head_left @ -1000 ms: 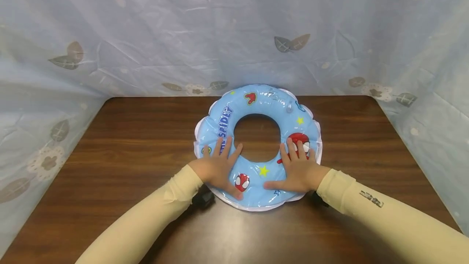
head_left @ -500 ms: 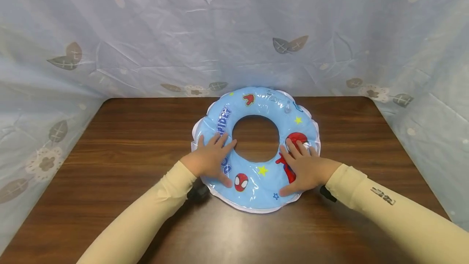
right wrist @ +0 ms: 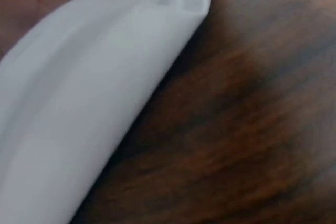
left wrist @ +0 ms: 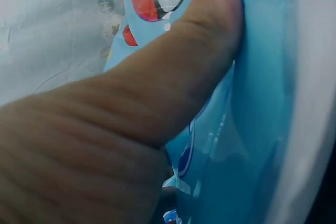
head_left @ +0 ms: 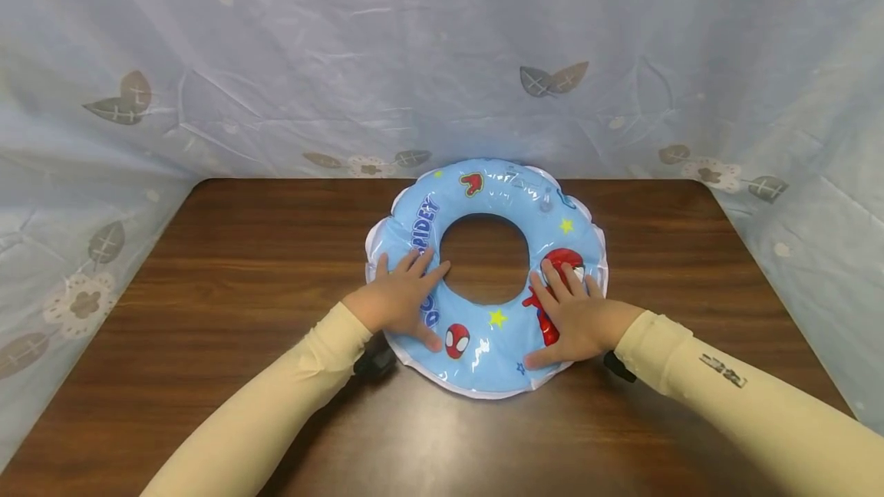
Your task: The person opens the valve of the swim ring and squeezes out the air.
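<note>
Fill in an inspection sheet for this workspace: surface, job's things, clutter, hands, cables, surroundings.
Surface: brown wood-grain table, with glare at the near side.
Job's things: one light-blue ring with a white edge and cartoon prints, lying on the table toward its far side; whether it touches the cloth behind is hard to tell.
Clutter: nothing seen.
Hands: left hand on the ring's left side, partly covering the lettering; right hand on its right side; fingers spread on both.
Cables: nothing seen.
Surroundings: pale cloth with leaf and flower prints at the back and both sides.
</note>
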Motion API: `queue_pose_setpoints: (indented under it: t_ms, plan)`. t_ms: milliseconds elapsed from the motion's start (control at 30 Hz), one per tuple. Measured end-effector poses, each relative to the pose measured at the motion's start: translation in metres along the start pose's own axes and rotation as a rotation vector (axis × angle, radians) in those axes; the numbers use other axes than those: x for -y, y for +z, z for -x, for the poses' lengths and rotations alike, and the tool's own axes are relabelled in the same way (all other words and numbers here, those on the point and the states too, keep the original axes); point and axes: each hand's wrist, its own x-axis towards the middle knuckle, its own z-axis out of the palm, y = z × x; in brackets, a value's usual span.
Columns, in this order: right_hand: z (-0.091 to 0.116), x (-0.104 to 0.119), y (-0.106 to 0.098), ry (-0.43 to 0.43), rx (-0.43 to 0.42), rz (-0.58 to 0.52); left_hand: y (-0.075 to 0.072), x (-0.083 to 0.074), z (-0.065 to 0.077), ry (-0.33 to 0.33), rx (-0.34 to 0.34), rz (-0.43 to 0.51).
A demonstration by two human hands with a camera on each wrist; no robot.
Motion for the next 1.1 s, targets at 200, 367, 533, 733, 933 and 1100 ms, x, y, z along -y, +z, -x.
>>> queue_pose_setpoints:
  t_ms: [200, 367, 533, 733, 933, 1100]
  plan:
    - [0.007, 0.009, -0.01, -0.031, -0.003, -0.013, 0.001, 0.001, 0.004, 0.002, -0.02, 0.007]
    - [0.003, -0.001, -0.012, -0.071, -0.038, -0.003, 0.005, 0.0, 0.013, -0.011, -0.042, 0.019]
    - [0.003, -0.016, -0.018, -0.103, -0.08, 0.019, 0.008, -0.01, 0.026, -0.007, -0.046, 0.039]
    - [0.003, -0.03, -0.029, -0.157, -0.194, 0.122, 0.005, -0.022, 0.043, 0.049, -0.017, 0.088]
    - [0.009, -0.023, -0.042, -0.067, -0.302, 0.171, -0.008, -0.019, 0.05, 0.208, -0.082, 0.163]
    - [0.014, 0.007, -0.032, -0.003, -0.214, -0.033, -0.021, 0.009, 0.026, 0.144, -0.343, -0.001]
